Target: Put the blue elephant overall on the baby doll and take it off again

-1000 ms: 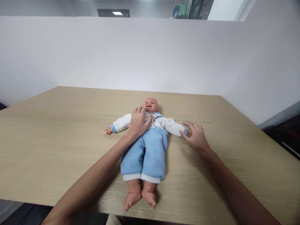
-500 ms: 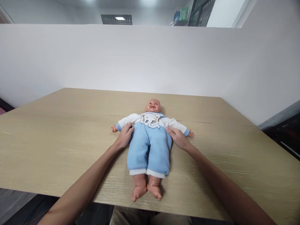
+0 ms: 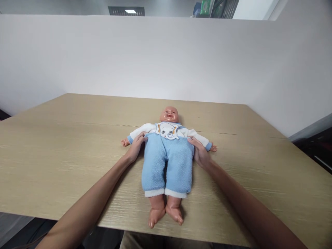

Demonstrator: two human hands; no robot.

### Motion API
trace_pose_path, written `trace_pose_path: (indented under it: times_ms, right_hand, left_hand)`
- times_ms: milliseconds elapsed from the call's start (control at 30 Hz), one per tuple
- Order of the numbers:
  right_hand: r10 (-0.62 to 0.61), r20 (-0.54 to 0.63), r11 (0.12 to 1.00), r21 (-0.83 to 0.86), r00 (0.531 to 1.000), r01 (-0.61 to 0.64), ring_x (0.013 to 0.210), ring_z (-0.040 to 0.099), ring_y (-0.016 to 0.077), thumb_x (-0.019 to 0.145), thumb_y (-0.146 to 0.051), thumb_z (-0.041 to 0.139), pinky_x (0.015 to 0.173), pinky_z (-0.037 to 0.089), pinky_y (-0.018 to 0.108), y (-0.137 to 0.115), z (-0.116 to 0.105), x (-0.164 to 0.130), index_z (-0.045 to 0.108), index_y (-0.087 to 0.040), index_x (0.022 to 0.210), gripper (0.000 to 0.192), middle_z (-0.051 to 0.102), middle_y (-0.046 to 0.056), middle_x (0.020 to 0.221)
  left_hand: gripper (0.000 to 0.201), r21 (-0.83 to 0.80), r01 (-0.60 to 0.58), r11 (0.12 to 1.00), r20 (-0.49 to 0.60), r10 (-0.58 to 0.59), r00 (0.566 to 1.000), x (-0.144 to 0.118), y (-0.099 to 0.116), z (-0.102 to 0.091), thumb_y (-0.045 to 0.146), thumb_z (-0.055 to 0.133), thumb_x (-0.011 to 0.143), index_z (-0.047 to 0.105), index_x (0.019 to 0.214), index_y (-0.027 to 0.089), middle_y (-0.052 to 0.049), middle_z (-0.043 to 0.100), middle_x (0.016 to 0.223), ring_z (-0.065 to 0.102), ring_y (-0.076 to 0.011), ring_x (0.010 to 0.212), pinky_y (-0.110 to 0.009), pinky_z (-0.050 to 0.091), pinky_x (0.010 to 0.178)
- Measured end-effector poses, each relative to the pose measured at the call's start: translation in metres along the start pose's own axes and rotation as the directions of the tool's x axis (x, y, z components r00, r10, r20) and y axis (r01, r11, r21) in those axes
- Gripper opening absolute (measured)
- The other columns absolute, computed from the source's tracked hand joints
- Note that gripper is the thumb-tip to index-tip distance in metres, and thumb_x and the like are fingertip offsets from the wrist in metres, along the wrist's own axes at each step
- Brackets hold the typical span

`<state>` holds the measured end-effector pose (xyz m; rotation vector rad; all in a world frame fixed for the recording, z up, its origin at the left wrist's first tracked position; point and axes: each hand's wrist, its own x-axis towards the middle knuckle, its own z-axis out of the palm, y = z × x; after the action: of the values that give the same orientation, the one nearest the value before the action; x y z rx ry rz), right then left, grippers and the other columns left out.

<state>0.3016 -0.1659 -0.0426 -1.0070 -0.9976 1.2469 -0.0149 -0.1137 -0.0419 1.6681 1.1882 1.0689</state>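
A baby doll [image 3: 167, 157] lies on its back on the wooden table [image 3: 64, 152], head away from me, feet near the front edge. It wears a white top with an elephant picture and blue fleece trousers. My left hand [image 3: 136, 147] grips the doll's side at the top of the trousers, under its outstretched arm. On the other side my right hand [image 3: 200, 153] holds the doll's side at the same height. The fingertips of both hands are tucked against the cloth.
A white partition wall [image 3: 166, 58] stands along the table's far and right edges. The table's front edge [image 3: 207, 238] runs just below the doll's feet. Dark furniture [image 3: 319, 145] shows at the right beyond the table.
A second ago my left hand lay on the doll's chest and my right touched its sleeve cuff. Both have since moved to the doll's sides at the waist and stayed there.
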Motion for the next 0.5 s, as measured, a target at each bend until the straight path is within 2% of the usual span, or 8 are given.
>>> trace_pose_path:
  times_ms: [100,200,300,400,500]
  right_hand:
    - [0.035,0.03,0.999,0.031,0.999,-0.035,0.088,0.065,0.0237,0.079,-0.048,0.086,0.085,0.053,0.036,-0.001,0.0,-0.003,0.066,-0.026,0.101,0.037,0.072,0.0,0.094]
    - [0.015,0.067,1.0,0.023,0.998,-0.016,0.094,0.063,0.0215,0.079,-0.042,0.09,0.088,0.051,0.033,-0.003,0.0,-0.007,0.066,-0.029,0.106,0.038,0.069,-0.002,0.101]
    - [-0.118,0.057,0.992,-0.036,0.991,0.12,0.107,0.063,0.0227,0.08,-0.037,0.09,0.098,0.049,0.033,-0.005,0.002,-0.011,0.066,-0.032,0.112,0.041,0.068,-0.001,0.113]
    - [-0.257,0.013,0.965,-0.04,0.966,0.257,0.115,0.062,0.024,0.086,-0.036,0.083,0.103,0.049,0.035,-0.006,0.004,-0.011,0.063,-0.034,0.118,0.037,0.066,0.001,0.12]
    - [-0.299,-0.011,0.952,-0.081,0.954,0.297,0.117,0.063,0.0249,0.093,-0.037,0.073,0.105,0.049,0.037,-0.004,0.002,-0.007,0.061,-0.033,0.117,0.027,0.066,0.003,0.121]
  left_hand:
    - [0.023,-0.186,0.005,0.983,0.086,0.011,0.996,0.0,0.002,-0.003,0.044,0.057,0.096,0.059,0.104,0.022,-0.001,0.057,0.096,0.051,-0.0195,0.089,-0.029,0.044,0.082]
    - [0.027,-0.18,-0.035,0.983,0.123,0.058,0.991,0.0,0.007,-0.006,0.046,0.061,0.099,0.065,0.107,0.021,-0.002,0.06,0.103,0.053,-0.0206,0.096,-0.03,0.042,0.088]
    - [0.027,-0.17,-0.062,0.984,0.125,0.084,0.989,0.0,0.008,-0.007,0.047,0.062,0.1,0.065,0.1,0.02,-0.002,0.059,0.097,0.052,-0.0205,0.093,-0.03,0.041,0.087]
    - [0.029,-0.192,-0.05,0.98,0.112,0.073,0.991,0.0,0.008,-0.006,0.048,0.066,0.099,0.063,0.094,0.02,-0.001,0.057,0.092,0.05,-0.019,0.087,-0.03,0.039,0.082]
    - [0.031,-0.211,-0.034,0.977,0.087,0.053,0.995,0.001,0.008,-0.005,0.05,0.069,0.098,0.063,0.092,0.02,0.0,0.057,0.091,0.05,-0.0183,0.085,-0.03,0.04,0.08]
